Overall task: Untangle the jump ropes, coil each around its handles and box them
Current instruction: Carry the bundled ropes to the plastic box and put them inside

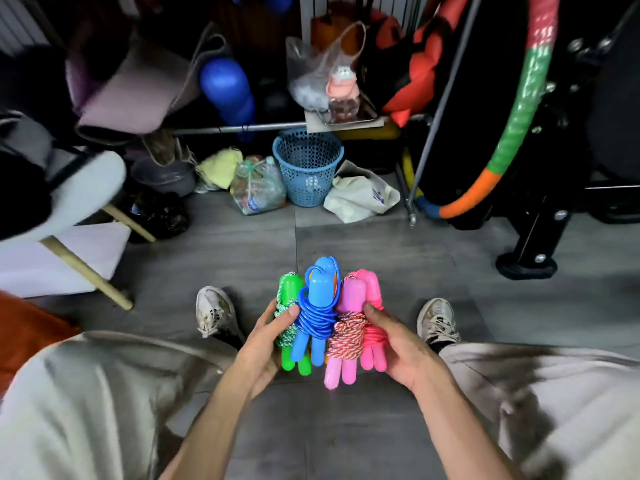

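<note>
My left hand (266,336) and right hand (398,341) clamp four coiled jump ropes (329,320) between them, at six o'clock above the floor. They look light, with slick plastic handles; I judge gripping the cord wraps safest.

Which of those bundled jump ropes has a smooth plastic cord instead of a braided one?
The blue jump rope, second from the person's left. Its cord is plain glossy blue, while the green one's is visibly braided.

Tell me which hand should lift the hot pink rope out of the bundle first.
Right, probably. The hot pink rope sits at the bundle's right edge, inside the right hand grip. The left hand holds the green rope and blue rope on the far side.
</note>
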Demonstrator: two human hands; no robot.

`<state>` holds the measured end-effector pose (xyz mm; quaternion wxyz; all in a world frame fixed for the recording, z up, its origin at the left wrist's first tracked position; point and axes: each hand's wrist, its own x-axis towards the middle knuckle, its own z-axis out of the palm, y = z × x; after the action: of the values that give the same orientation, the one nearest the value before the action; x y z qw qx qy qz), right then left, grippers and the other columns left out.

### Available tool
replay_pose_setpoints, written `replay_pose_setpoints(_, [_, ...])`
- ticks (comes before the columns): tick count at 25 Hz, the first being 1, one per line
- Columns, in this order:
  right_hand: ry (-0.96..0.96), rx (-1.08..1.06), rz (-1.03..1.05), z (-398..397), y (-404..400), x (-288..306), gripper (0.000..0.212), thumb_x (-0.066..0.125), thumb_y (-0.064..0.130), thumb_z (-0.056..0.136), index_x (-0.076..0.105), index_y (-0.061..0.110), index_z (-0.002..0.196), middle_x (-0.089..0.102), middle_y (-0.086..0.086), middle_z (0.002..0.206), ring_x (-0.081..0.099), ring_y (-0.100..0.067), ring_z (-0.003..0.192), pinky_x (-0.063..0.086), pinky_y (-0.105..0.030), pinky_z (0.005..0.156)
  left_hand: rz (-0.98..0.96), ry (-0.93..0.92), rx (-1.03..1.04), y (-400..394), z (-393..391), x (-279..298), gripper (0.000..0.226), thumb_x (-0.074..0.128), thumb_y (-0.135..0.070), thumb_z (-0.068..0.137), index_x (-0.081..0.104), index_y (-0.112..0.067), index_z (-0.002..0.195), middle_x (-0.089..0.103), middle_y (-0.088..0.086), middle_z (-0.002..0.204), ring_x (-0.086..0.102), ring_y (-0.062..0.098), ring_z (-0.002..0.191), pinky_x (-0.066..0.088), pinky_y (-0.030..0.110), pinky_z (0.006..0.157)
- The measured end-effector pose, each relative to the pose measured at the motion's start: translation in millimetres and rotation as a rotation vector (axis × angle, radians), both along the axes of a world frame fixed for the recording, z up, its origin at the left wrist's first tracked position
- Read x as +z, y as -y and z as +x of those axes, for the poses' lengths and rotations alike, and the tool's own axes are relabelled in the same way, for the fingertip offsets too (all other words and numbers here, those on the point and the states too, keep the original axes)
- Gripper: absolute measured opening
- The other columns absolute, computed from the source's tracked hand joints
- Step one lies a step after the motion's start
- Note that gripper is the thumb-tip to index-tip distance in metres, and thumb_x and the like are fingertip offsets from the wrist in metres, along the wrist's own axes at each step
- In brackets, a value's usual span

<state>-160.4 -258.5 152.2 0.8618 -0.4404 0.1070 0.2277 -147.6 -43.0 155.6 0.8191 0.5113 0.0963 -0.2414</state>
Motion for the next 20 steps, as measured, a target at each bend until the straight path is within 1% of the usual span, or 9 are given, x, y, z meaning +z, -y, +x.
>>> replay_pose_setpoints(3, [0.016, 0.012, -0.072, -19.5, -12.5, 19.0, 0.064, 0.094, 0.05, 0.041, 0.077, 0.018, 0.093, 0.07, -0.01, 0.088, 0.057, -0.024, 0.068, 0.043, -0.033, 0.062, -0.01, 0.003, -0.027, -0.8, -20.7, 20.7, 0.088, 0.08, -0.056, 0.06, 0.056, -0.013, 0.132, 0.063, 0.014, 0.126, 0.063, 0.025, 0.104, 0.053, 0.036, 0.083])
replay_pose_setpoints(6, [0.066, -0.027, -0.105, -32.3, -18.7, 29.5, 0.059, 0.091, 0.055, 0.046, 0.076, 0.021, 0.092, 0.065, -0.011, 0.083, 0.045, -0.024, 0.065, 0.029, -0.036, 0.056, -0.034, -0.001, -0.025, -2.7, -29.4, 35.1, 0.097, 0.084, -0.06, 0.053, 0.055, -0.012, 0.133, 0.064, 0.013, 0.123, 0.067, 0.022, 0.098, 0.056, 0.032, 0.075])
replay_pose_setpoints(7, [0.079, -0.045, -0.122, -34.5, -20.3, 33.0, 0.059, 0.091, 0.053, 0.047, 0.075, 0.02, 0.094, 0.066, -0.011, 0.084, 0.047, -0.024, 0.065, 0.03, -0.035, 0.056, -0.051, -0.002, -0.022, -2.9, -32.5, 36.8, 0.101, 0.085, -0.06, 0.05, 0.055, -0.012, 0.133, 0.065, 0.013, 0.123, 0.067, 0.022, 0.098, 0.056, 0.032, 0.074])
replay_pose_setpoints(9, [0.08, -0.074, -0.125, -34.3, -25.4, 36.2, 0.059, 0.089, 0.043, 0.055, 0.07, 0.015, 0.103, 0.07, -0.01, 0.09, 0.058, -0.024, 0.067, 0.041, -0.033, 0.058, -0.095, -0.008, -0.019, -5.6, -40.7, 31.7, 0.106, 0.087, -0.064, 0.042, 0.056, -0.013, 0.13, 0.068, 0.01, 0.118, 0.069, 0.022, 0.096, 0.057, 0.033, 0.071])
replay_pose_setpoints(11, [0.099, -0.051, -0.114, -29.9, -33.1, 39.2, 0.058, 0.085, 0.038, 0.063, 0.067, 0.013, 0.112, 0.071, -0.01, 0.094, 0.061, -0.024, 0.072, 0.046, -0.031, 0.062, -0.134, -0.05, 0.013, -12.2, -44.5, 26.9, 0.108, 0.09, -0.064, 0.028, 0.062, -0.015, 0.121, 0.072, 0.009, 0.109, 0.071, 0.023, 0.089, 0.058, 0.036, 0.063])
replay_pose_setpoints(13, [0.108, -0.024, -0.116, -22.3, -41.1, 39.9, 0.063, 0.085, 0.04, 0.065, 0.065, 0.014, 0.119, 0.07, -0.011, 0.093, 0.06, -0.024, 0.068, 0.045, -0.03, 0.06, -0.174, -0.067, 0.06, -23.1, -38.9, 19.9, 0.1, 0.095, -0.054, 0.02, 0.07, -0.014, 0.108, 0.073, 0.011, 0.103, 0.072, 0.025, 0.082, 0.057, 0.037, 0.057])
replay_pose_setpoints(16, [0.092, -0.034, -0.1, -4.0, -48.1, 36.0, 0.064, 0.083, 0.037, 0.067, 0.062, 0.015, 0.123, 0.068, -0.011, 0.083, 0.056, -0.02, 0.051, 0.043, -0.025, 0.045, -0.2, -0.053, 0.078, -29.8, -14.3, 16.7, 0.083, 0.096, -0.051, 0.021, 0.078, -0.017, 0.094, 0.073, 0.009, 0.1, 0.072, 0.022, 0.081, 0.058, 0.034, 0.059])
replay_pose_setpoints(18, [0.07, -0.06, -0.112, 17.7, -51.8, 25.7, 0.068, 0.088, 0.046, 0.059, 0.065, 0.018, 0.118, 0.066, -0.015, 0.084, 0.05, -0.023, 0.052, 0.039, -0.028, 0.045, -0.218, -0.087, 0.083, -28.2, 12.1, 13.7, 0.078, 0.096, -0.052, 0.017, 0.08, -0.019, 0.085, 0.075, 0.007, 0.096, 0.072, 0.02, 0.079, 0.057, 0.031, 0.058])
replay_pose_setpoints(20, [0.062, -0.085, -0.115, 47.1, -52.5, 12.2, 0.07, 0.088, 0.047, 0.059, 0.066, 0.021, 0.119, 0.065, -0.019, 0.091, 0.051, -0.025, 0.057, 0.038, -0.03, 0.047, -0.22, -0.116, 0.092, -25.5, 43.1, 6.2, 0.076, 0.095, -0.052, 0.011, 0.081, -0.02, 0.079, 0.075, 0.006, 0.089, 0.072, 0.018, 0.074, 0.056, 0.028, 0.054])
